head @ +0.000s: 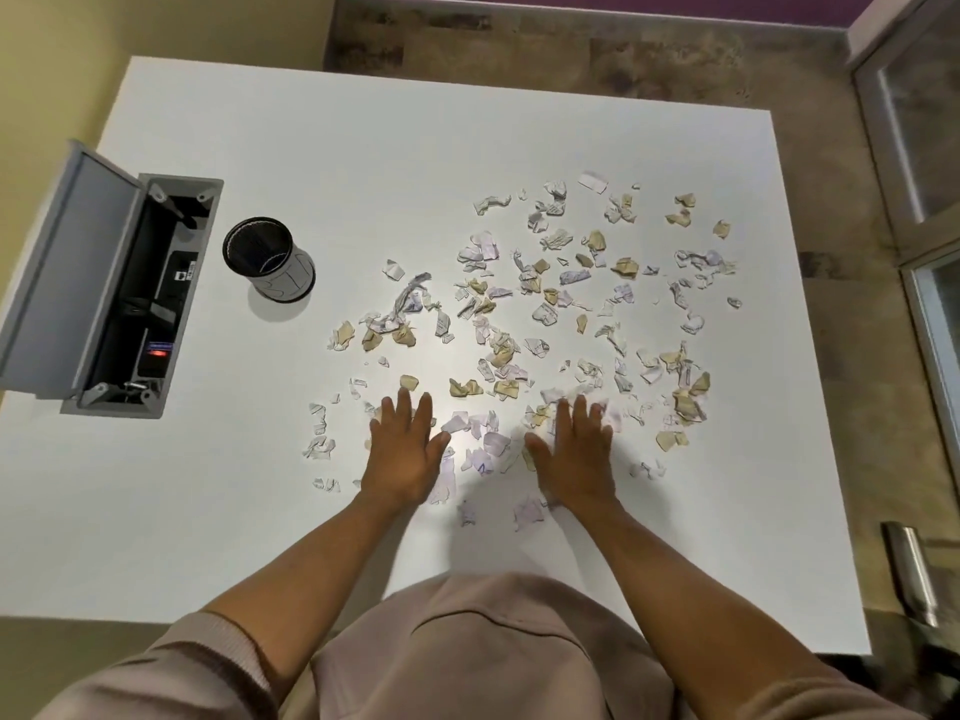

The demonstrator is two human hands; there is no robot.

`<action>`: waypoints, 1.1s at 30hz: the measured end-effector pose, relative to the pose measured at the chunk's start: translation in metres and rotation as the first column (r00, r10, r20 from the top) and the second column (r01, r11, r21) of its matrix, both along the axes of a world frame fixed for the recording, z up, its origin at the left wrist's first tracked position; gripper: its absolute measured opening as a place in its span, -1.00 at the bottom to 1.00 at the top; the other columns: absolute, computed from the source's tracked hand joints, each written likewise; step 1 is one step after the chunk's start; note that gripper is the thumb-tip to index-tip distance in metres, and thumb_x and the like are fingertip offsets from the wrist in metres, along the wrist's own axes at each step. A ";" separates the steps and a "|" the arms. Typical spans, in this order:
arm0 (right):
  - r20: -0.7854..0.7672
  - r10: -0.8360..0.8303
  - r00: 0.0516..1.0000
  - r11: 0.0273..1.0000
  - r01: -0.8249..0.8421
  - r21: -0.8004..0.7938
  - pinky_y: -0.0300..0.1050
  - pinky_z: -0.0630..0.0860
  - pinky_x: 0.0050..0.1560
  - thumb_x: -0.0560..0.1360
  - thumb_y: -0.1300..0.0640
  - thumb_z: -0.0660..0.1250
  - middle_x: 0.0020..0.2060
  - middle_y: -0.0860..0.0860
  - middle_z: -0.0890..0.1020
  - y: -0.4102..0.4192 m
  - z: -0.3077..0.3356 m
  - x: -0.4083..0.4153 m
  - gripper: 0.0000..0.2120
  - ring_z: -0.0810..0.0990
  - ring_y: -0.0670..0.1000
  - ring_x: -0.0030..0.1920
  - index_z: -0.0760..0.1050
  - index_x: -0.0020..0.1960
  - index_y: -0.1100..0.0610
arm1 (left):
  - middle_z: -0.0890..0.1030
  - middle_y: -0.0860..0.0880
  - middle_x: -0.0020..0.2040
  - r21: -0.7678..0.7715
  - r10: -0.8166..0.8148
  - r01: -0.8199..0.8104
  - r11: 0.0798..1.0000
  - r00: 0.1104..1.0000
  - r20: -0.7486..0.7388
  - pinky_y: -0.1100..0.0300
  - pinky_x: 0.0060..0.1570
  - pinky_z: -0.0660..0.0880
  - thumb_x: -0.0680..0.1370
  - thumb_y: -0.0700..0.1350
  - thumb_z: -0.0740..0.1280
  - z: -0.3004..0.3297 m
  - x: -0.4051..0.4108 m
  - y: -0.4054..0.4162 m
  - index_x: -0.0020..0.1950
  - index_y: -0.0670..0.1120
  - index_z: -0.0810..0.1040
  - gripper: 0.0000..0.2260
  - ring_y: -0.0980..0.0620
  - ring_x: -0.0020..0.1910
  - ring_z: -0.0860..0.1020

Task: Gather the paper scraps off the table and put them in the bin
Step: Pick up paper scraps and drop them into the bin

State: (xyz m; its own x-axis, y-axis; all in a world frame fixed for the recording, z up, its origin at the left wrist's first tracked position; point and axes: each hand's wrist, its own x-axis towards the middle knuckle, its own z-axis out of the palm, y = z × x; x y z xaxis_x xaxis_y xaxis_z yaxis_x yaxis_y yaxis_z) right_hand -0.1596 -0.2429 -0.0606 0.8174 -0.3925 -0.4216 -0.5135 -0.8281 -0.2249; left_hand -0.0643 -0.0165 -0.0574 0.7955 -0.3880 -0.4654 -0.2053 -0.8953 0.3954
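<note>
Several torn and crumpled paper scraps (524, 314), white and tan, lie scattered over the middle and right of the white table (311, 137). A small black mesh bin (269, 259) stands upright to the left of them. My left hand (405, 449) lies flat, palm down, fingers apart, on the scraps at the near edge of the scatter. Beside it, my right hand (576, 454) is also flat and spread over scraps. Neither hand grips anything. More scraps lie between the two hands.
A grey cable box (119, 293) with its lid raised is set into the table's left edge. The floor shows beyond the far edge. A metal handle (911, 574) and a glass door stand at the right.
</note>
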 end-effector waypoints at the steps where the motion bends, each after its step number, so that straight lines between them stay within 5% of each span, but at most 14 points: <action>1: 0.016 0.036 0.999 0.999 -0.037 0.014 0.21 -0.04 0.50 0.55 -0.32 -0.05 0.55 0.18 0.06 0.003 -0.001 -0.001 -0.27 -0.06 0.26 0.54 0.05 0.54 0.14 | -0.07 -0.16 0.60 -0.033 -0.027 0.026 0.999 1.000 -0.005 -0.18 0.50 -0.09 0.64 0.22 -0.04 -0.001 -0.002 -0.002 0.60 -0.05 0.02 -0.40 -0.25 0.56 -0.13; 4: 0.072 0.096 0.993 0.994 -0.100 0.052 0.15 0.06 0.52 0.56 -0.30 -0.01 0.55 0.13 0.07 0.007 -0.003 -0.004 -0.32 -0.05 0.17 0.56 0.13 0.53 0.10 | 0.01 -0.17 0.60 -0.099 -0.108 0.111 0.989 0.994 0.033 -0.13 0.53 -0.04 0.61 0.26 -0.06 -0.008 -0.006 -0.004 0.58 -0.11 0.12 -0.35 -0.24 0.57 -0.08; 8: 0.145 0.083 0.986 0.995 -0.073 -0.073 0.14 0.40 0.35 0.53 -0.26 0.16 0.47 0.12 0.30 -0.003 0.004 0.003 -0.44 0.25 0.18 0.47 0.34 0.40 0.05 | 0.16 -0.21 0.56 -0.031 -0.127 0.134 0.990 0.976 0.175 -0.17 0.42 0.27 0.58 0.35 0.03 -0.003 -0.002 -0.010 0.53 -0.05 0.22 -0.34 -0.27 0.52 0.15; 11: 0.075 0.001 0.997 0.991 0.009 -0.131 0.17 0.49 0.21 0.46 -0.39 0.11 0.47 0.14 0.29 -0.009 0.010 0.009 -0.32 0.35 0.25 0.37 0.26 0.45 -0.02 | 0.11 -0.26 0.53 0.021 -0.072 0.070 0.997 0.982 0.177 -0.15 0.17 0.47 0.46 0.44 0.14 0.011 0.001 -0.019 0.52 0.13 0.15 -0.28 -0.31 0.35 0.31; 14: -0.048 -0.032 0.998 0.995 0.027 -0.099 0.12 0.48 0.19 0.41 -0.47 0.10 0.50 0.14 0.19 -0.007 0.012 0.014 -0.22 0.32 0.28 0.35 0.16 0.49 -0.07 | 0.05 -0.26 0.51 0.074 -0.085 0.076 0.994 0.989 0.121 -0.15 0.12 0.48 0.41 0.43 0.26 0.017 0.005 -0.032 0.52 0.19 0.10 -0.24 -0.32 0.29 0.32; 19: -0.044 0.022 0.999 0.998 -0.025 -0.051 0.02 0.52 0.07 0.42 -0.34 0.28 0.41 0.14 0.30 0.007 0.013 0.027 -0.30 0.34 0.23 0.27 0.26 0.45 -0.06 | 0.14 -0.21 0.47 0.063 -0.137 0.136 0.989 0.990 0.027 -0.06 0.11 0.45 0.42 0.28 0.40 0.016 0.007 -0.055 0.46 0.14 0.21 -0.31 -0.28 0.28 0.28; 26: 0.025 0.136 0.990 0.990 -0.135 -0.029 -0.12 0.54 -0.10 0.50 0.19 0.38 0.31 0.10 0.44 0.026 0.011 0.021 -0.59 0.39 0.13 0.23 0.43 0.33 0.03 | 0.42 -0.16 0.19 0.048 -0.214 0.210 0.976 0.973 0.088 -0.02 -0.02 0.55 0.54 -0.20 0.29 0.007 -0.005 -0.062 0.14 -0.13 0.54 -0.82 -0.20 0.20 0.35; 33: 0.130 0.171 0.977 0.985 -0.174 0.011 -0.16 0.46 -0.09 0.52 0.18 0.33 0.27 0.10 0.49 0.024 0.007 0.008 -0.81 0.41 0.10 0.25 0.52 0.12 0.17 | 0.51 -0.10 0.08 0.004 -0.220 0.222 0.975 0.965 0.146 0.03 -0.10 0.55 0.50 -0.29 0.35 -0.002 -0.007 -0.056 0.08 -0.13 0.58 -0.82 -0.12 0.07 0.43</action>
State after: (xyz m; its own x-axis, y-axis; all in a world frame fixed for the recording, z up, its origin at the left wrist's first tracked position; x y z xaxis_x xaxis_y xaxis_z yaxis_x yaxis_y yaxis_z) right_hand -0.1519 -0.2188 -0.0540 0.9199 -0.2331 -0.3155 -0.3294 -0.8957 -0.2987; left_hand -0.0709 -0.0726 -0.0593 0.7478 -0.5665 -0.3461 -0.4529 -0.8165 0.3581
